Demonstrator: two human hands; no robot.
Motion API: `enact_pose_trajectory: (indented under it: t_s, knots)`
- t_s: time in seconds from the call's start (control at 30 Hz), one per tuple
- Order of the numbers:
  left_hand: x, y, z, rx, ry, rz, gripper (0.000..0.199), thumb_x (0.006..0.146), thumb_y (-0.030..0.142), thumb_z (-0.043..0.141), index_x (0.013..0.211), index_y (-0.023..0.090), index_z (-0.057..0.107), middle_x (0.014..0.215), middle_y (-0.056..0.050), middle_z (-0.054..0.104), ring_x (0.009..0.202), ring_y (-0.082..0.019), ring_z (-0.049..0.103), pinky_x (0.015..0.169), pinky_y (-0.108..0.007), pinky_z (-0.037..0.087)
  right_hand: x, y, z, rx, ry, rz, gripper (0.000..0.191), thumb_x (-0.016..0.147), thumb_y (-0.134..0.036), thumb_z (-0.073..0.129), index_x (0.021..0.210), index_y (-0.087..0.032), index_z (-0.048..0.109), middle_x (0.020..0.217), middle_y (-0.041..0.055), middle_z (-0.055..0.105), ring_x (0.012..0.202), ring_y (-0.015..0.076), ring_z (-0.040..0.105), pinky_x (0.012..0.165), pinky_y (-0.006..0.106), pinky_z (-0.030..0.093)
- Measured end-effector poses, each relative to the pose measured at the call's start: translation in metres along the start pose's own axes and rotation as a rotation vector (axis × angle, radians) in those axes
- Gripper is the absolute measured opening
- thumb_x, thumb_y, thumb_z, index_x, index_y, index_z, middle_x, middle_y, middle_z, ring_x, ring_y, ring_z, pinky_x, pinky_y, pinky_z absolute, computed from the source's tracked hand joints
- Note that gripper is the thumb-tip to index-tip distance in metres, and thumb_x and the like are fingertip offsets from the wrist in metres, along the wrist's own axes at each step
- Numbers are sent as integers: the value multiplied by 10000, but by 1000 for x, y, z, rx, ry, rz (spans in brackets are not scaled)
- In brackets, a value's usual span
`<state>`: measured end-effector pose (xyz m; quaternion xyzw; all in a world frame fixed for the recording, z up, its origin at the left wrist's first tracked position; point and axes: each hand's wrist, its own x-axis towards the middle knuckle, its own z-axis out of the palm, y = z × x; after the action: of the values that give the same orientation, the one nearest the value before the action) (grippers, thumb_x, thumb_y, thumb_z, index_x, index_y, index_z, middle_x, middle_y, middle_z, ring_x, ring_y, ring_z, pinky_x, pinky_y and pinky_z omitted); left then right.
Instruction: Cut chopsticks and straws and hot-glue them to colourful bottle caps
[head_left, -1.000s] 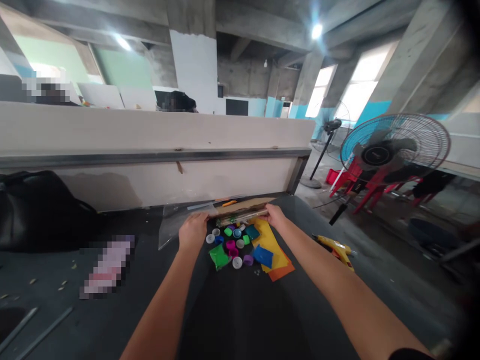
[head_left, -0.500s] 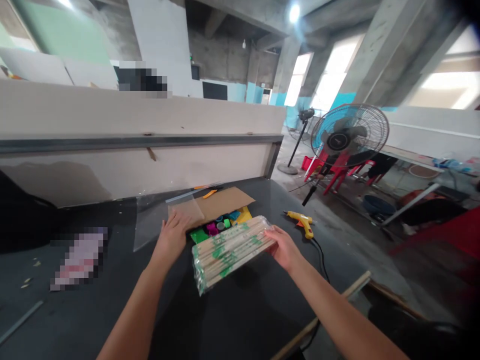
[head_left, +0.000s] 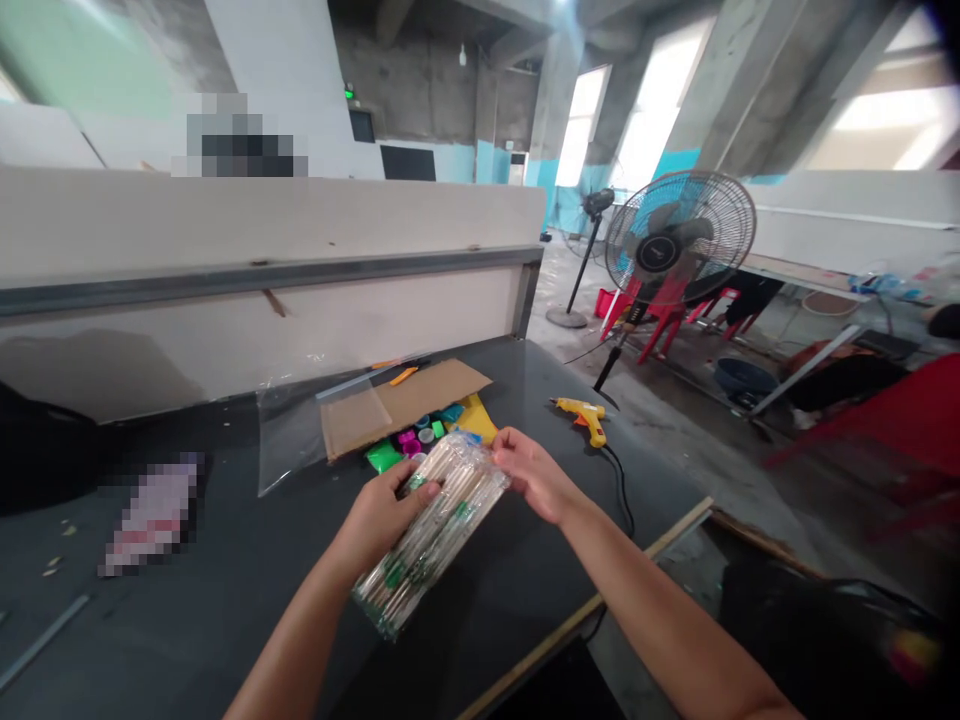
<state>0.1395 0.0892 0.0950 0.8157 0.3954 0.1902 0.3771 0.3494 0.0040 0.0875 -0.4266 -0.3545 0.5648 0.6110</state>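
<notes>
A clear, green-printed plastic pack of wooden chopsticks (head_left: 446,535) is tilted above the dark table (head_left: 247,640). My left hand (head_left: 386,515) is wrapped round its left side, thumb on top. At its upper right end, the fingers of my right hand (head_left: 531,475) pinch the crinkled wrapper. Just behind the pack lie a green packet (head_left: 384,456), several small coloured pots (head_left: 409,442) and a yellow packet (head_left: 478,418), partly hidden by the pack and my hands. A piece of brown cardboard (head_left: 431,393) lies beyond them.
A yellow glue gun (head_left: 583,417) with a black cord lies to the right. A clear plastic bag (head_left: 289,440) and an orange cutter (head_left: 404,376) are by the cardboard. A white partition (head_left: 375,315) stands behind the table; a fan (head_left: 679,240) is beyond its right edge.
My left hand has moved from the cardboard onto the pack. The pack has turned steeper, with its far end pointing up and away. My right hand has shifted to the wrapper's end.
</notes>
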Motion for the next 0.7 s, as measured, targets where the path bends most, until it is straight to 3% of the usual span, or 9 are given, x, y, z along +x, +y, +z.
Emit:
enact_pose_trajectory:
  t_s: [0.1, 0.2, 0.37, 0.43, 0.6, 0.7]
  knots:
    - [1, -1, -2, -32, -15, 10, 443, 784, 559, 558, 1007, 189, 655, 915, -26, 705, 847, -226, 627, 729, -272, 451, 6, -15, -2, -155, 13, 6, 294, 691, -385, 767, 867, -188, 636, 766, -15, 607, 617, 91, 494, 553, 210, 352]
    - [1, 1, -2, -56, -47, 27, 416, 771, 547, 582, 979, 195, 659, 908, -19, 697, 836, -217, 616, 720, -261, 447, 12, -19, -1, -261, 13, -11, 215, 643, -303, 802, 745, -162, 676, 645, -25, 592, 582, 87, 487, 547, 212, 345]
    - [0, 0, 3, -120, -48, 48, 407, 813, 556, 514, 859, 177, 656, 798, -11, 653, 744, -181, 569, 652, -242, 435, 16, -8, -1, 24, 89, 90, 246, 601, -293, 827, 636, -154, 628, 567, -37, 571, 493, 71, 469, 475, 198, 334]
    - [-1, -3, 6, -182, -66, 53, 441, 832, 572, 471, 825, 169, 649, 760, -7, 632, 713, -166, 550, 641, -236, 431, 17, -2, -2, 113, 59, 128, 265, 597, -298, 835, 632, -150, 618, 542, -44, 550, 456, 59, 435, 446, 192, 324]
    - [3, -13, 18, -371, -156, -35, 528, 841, 625, 419, 836, 145, 641, 783, -38, 645, 738, -182, 563, 697, -271, 462, 20, 12, -2, 321, -118, 216, 308, 625, -349, 829, 628, -141, 602, 504, -62, 497, 399, 31, 321, 379, 172, 267]
    - [9, -20, 26, -404, -91, -97, 570, 835, 644, 403, 928, 137, 646, 869, -67, 670, 867, -228, 590, 814, -333, 476, 21, 15, 4, 447, -52, 228, 279, 623, -302, 836, 741, -135, 646, 556, -56, 541, 416, 29, 358, 372, 153, 276]
